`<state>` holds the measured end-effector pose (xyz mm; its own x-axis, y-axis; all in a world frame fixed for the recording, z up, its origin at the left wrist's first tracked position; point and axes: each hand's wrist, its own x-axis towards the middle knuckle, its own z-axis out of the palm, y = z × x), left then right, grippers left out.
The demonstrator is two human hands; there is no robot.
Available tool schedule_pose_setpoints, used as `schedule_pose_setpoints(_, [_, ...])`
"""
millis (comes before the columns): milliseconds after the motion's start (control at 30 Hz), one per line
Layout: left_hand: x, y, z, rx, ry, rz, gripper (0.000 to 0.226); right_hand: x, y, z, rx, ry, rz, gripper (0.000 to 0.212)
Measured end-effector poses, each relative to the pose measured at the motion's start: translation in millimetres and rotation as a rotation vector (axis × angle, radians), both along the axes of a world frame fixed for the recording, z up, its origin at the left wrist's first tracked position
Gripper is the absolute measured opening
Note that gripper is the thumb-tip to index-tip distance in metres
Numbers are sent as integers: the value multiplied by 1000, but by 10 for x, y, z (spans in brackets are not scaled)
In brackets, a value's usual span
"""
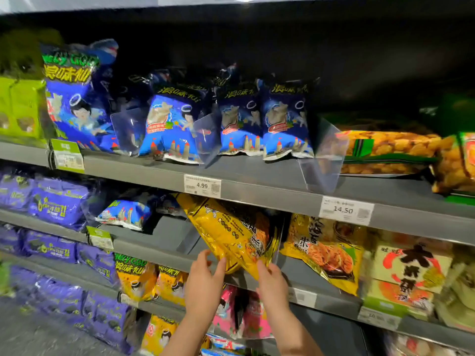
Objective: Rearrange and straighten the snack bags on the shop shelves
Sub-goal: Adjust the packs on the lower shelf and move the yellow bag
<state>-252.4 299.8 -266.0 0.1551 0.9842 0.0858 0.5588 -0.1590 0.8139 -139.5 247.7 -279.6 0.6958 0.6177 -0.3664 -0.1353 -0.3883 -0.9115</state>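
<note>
Both hands (237,276) under tilted yellow bag (228,229).

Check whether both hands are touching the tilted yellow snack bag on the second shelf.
Touching. The head view shows the left hand with fingers against the yellow snack bag's lower edge, and the right hand pressing its bottom corner.
</note>
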Motion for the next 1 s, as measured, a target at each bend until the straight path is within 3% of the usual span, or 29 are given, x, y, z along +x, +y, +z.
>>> schedule_pose_setpoints(133, [140, 183, 17, -96, -103, 4, 63, 99, 161, 38, 174, 531, -232, 40])
schedule_pose_setpoints(200, [250, 264, 90, -136, -175, 1, 66, 145, 199, 58, 183, 587, -244, 45])
schedule_pose_setpoints(400, [560, 527, 201, -223, -225, 133, 40, 139, 320, -41, 99, 458, -73, 43])
schedule_pose_setpoints(567, [609, 533, 197, -259, -175, 144, 48, 148, 332, -158, 0, 276, -20, 33])
schedule_pose_setpoints(667, [662, 470, 89, -314, -244, 111, 54, 114, 312, -195, -29, 138, 4, 46])
schedule_pose_setpoints(800, [744, 410, 17, -536, -530, 87, 84, 20, 175, -130, 23, 174, 42, 55])
schedule_pose_setpoints(1000, [585, 443, 36, -441, -506, 59, 60, -67, 55, -64, 188, 236, -111, 44])
